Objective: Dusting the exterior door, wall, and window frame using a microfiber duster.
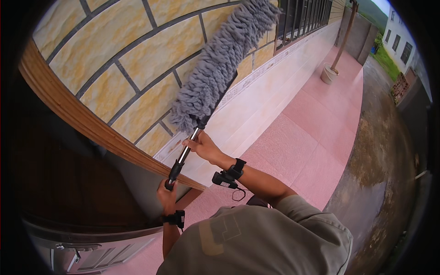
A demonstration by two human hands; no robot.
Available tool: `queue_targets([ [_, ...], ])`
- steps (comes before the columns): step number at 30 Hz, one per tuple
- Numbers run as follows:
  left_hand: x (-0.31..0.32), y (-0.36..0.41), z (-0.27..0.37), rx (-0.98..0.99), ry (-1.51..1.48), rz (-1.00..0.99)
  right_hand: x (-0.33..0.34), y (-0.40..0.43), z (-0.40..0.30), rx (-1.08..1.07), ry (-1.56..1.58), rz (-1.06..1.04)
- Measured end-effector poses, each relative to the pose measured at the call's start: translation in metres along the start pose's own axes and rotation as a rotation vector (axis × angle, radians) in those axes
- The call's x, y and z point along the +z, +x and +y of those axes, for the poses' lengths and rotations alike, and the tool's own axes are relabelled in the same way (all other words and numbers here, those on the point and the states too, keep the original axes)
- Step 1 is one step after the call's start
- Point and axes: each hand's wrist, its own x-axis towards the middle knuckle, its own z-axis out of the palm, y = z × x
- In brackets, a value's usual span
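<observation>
A long grey fluffy duster head (223, 65) slants up against the stone-patterned wall (165, 48). Its black backing bar (220, 99) shows along the lower right side. From its near end runs a metal telescopic pole (185, 154) with a black collar. My right hand (203, 146) grips the shiny pole just below the head. Lower down, my left hand (167, 194) is closed round the pole's black lower part. Part of the left fingers is hidden. Each wrist carries a strapped black device.
A wooden door frame (103, 118) curves close by on the left, beside a dark doorway. A barred window (302, 20) is set in the wall. Farther along the pink tiled walkway (292, 144), a pot (329, 74) holds an upright pole. Wet concrete (364, 178) lies beyond its edge.
</observation>
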Motion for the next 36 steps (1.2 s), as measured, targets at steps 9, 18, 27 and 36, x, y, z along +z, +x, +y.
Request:
queue_targets([
  [9,0.001,0.017,0.051,0.059,0.558,0.028,-0.058,0.005,0.03,0.304,0.259,-0.004],
  [18,0.064,0.027,0.126,0.154,0.736,-0.109,-0.155,0.015,0.067,0.5,0.417,0.054],
  [27,0.159,0.038,0.195,0.127,0.574,-0.183,-0.267,0.043,0.074,0.435,0.341,0.097],
  [36,0.234,0.071,0.249,0.159,0.411,-0.22,-0.344,0.066,0.045,0.278,0.333,0.289],
])
